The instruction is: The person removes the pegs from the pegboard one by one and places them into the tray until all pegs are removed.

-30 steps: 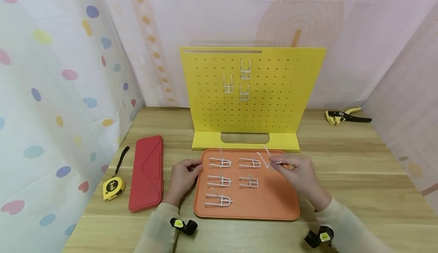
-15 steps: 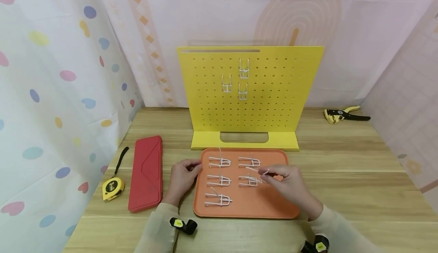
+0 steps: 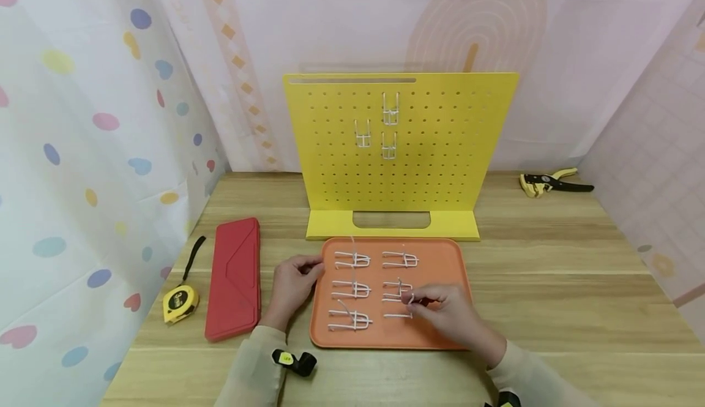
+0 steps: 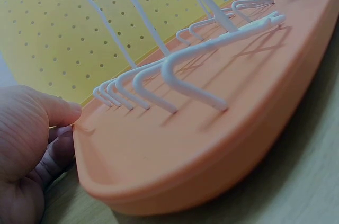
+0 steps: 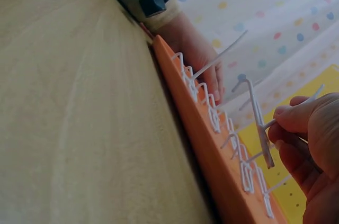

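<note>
My right hand pinches a white wire pegboard hook by its prong, between thumb and fingertips. In the right wrist view this hook hangs tilted above the orange tray. Its straight wire shows left of my fingers in the head view, just in front of the right column's lower hook. Several more white hooks lie in two columns on the tray, prongs sticking up. My left hand holds the tray's left rim, thumb on the edge and the other fingers against its outer side.
Behind the tray stands a yellow pegboard with three hooks hung near its top. A red case and a yellow tape measure lie to the left. Wire strippers rest at the back right. Curtains rise around the table.
My right hand has brought the hook from the tray's upper right down and leftward, turning it so its wires point left. The left hand has stayed at the rim.
</note>
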### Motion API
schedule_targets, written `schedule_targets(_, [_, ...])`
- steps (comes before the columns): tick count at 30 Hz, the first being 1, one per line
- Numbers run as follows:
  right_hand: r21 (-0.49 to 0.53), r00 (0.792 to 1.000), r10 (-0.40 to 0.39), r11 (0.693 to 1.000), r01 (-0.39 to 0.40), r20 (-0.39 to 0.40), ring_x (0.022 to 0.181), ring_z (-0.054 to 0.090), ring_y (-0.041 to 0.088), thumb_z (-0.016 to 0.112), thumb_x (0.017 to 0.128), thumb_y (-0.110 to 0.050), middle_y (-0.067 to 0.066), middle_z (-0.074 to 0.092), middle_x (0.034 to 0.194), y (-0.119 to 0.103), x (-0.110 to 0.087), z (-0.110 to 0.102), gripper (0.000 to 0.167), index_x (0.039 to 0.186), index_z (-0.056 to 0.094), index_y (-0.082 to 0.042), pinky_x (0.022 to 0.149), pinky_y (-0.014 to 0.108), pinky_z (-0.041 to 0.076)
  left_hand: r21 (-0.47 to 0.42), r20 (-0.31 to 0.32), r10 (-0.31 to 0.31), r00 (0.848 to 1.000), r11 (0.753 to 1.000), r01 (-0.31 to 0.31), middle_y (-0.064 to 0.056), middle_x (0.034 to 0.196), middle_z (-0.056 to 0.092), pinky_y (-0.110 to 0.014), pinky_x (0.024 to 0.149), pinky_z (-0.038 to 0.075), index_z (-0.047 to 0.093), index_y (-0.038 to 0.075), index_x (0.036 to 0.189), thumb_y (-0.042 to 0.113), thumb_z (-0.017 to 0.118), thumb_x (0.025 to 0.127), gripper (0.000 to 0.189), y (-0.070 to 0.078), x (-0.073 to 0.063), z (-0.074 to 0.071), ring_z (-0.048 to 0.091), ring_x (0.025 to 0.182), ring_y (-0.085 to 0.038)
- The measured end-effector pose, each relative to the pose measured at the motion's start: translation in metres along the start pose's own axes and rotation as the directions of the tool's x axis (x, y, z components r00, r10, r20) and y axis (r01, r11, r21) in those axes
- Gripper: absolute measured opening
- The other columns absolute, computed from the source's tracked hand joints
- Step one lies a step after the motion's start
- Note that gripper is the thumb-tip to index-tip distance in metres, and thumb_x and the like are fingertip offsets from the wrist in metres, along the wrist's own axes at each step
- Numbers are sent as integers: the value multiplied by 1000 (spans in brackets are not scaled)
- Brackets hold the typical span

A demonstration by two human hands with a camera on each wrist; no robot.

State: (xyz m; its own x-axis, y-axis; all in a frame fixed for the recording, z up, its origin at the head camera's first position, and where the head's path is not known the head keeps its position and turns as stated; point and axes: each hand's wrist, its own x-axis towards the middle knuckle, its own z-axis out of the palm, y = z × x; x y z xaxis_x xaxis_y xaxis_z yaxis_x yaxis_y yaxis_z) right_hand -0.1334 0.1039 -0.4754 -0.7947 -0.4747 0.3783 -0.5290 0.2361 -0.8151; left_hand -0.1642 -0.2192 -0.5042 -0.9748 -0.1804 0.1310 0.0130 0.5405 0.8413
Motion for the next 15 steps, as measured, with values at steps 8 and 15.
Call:
schedule_targets(8, [-29,999,21,999,-20,24,75,66,7,76,81,-6,-3,73,87,6,-4,4,12,92,76,-10,65,25,53,-9,-1,0,1000,1000,-1,-3,88,71,-25,65,48,76,9,98,14,73,86,14,0,0,0,60,76,-15])
schedule_targets(15, [-61,991,128,990,-125,49,79,65,6,77,81,-9,-5,73,86,6,-4,4,10,91,77,-12,66,24,52,-19,5,-18,1000,1000,18,-4,89,71,-25,65,48,76,9,99,15,73,86,14,1,0,0,60,77,-15])
